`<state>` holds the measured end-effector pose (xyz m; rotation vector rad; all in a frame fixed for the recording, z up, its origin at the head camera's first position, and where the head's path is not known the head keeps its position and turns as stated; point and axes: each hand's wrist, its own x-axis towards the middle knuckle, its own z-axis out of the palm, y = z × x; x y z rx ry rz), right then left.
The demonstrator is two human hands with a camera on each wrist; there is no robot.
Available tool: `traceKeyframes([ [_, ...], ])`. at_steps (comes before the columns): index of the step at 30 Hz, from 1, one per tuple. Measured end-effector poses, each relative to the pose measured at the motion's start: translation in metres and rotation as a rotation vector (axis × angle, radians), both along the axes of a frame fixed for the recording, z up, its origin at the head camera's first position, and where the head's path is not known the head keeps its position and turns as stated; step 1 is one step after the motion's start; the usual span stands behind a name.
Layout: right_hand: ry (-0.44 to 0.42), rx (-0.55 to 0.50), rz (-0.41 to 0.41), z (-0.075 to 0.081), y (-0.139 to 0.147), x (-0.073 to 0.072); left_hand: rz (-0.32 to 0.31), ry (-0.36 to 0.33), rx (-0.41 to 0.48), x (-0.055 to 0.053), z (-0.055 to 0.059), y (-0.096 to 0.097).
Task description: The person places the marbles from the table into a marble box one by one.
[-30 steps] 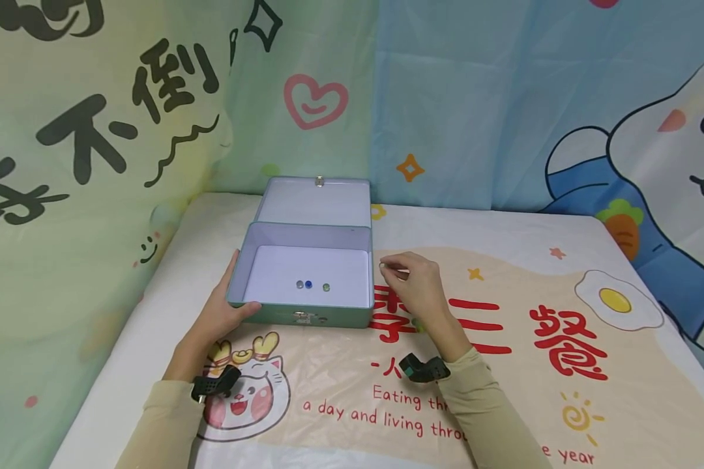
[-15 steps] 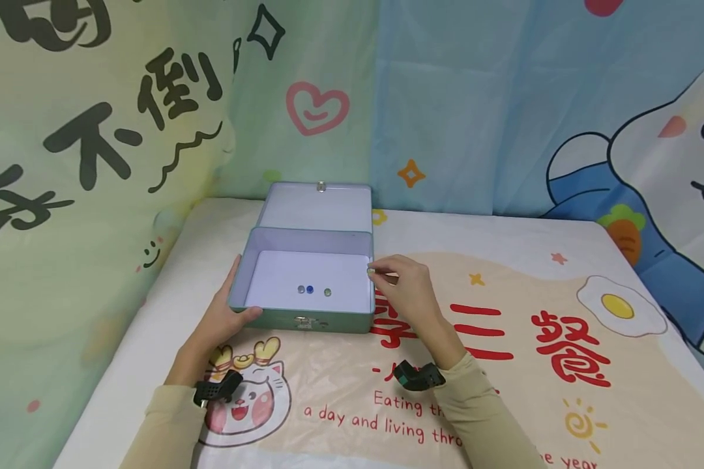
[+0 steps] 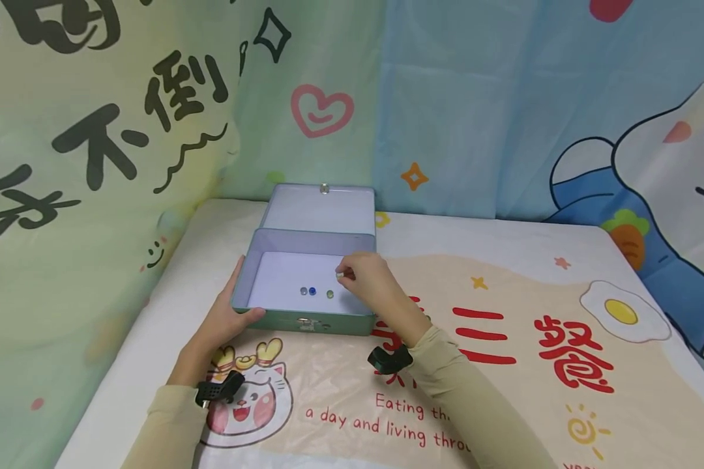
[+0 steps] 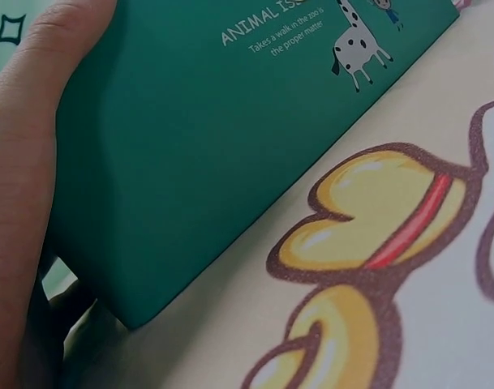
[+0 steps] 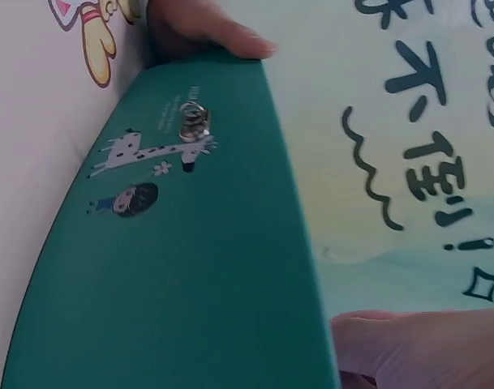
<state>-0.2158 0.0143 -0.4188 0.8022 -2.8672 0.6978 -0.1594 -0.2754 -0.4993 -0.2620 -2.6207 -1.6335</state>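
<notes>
Left hand point(image 3: 224, 318) grips the box point(image 3: 284, 320) by its near-left corner; right hand point(image 3: 371, 279) pinches a pale piece point(image 3: 339, 275) inside the right edge, near three marbles point(image 3: 312, 291).

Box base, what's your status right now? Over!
Left hand grips green, rectangular, metal-looking box. Right hand pinches small pale object above its floor. Round grey, blue, green glassy balls inside. Pale rectangular lid open, not blocking.

In the head view, the small thing point(image 3: 339, 275) is mostly covered by the right hand point(image 3: 366, 279), and it is too small to tell what it is. Part of the left hand point(image 3: 225, 318) is hidden behind the box point(image 3: 281, 320). The right sleeve point(image 3: 475, 384) covers some printed words point(image 3: 387, 428). In the left wrist view, the top edge cuts the box's title point(image 4: 263, 23).
</notes>
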Motion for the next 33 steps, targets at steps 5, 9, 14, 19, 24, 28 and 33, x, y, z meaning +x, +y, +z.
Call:
traceKeyframes([
  [5,-0.018,0.081,0.071,-0.003,-0.02,-0.011,0.002,0.003,0.004,0.0,0.0,-0.001],
  [9,-0.037,0.128,0.122,-0.011,-0.032,-0.019,-0.004,0.005,0.031,0.0,-0.002,-0.001],
  [14,-0.055,0.184,0.153,-0.025,-0.04,-0.025,-0.018,0.005,0.032,0.0,-0.005,-0.002],
  [19,-0.057,0.176,0.164,-0.03,-0.043,-0.027,-0.01,0.017,0.023,-0.002,-0.005,-0.003],
  [24,-0.083,0.184,0.151,-0.03,-0.043,-0.027,-0.014,0.013,0.013,-0.003,-0.004,-0.002],
  [28,-0.095,0.18,0.148,-0.031,-0.044,-0.028,-0.011,0.007,0.017,-0.004,-0.004,-0.002],
  [33,-0.1,0.175,0.147,-0.032,-0.045,-0.028,-0.009,0.002,0.029,-0.002,-0.003,-0.002],
])
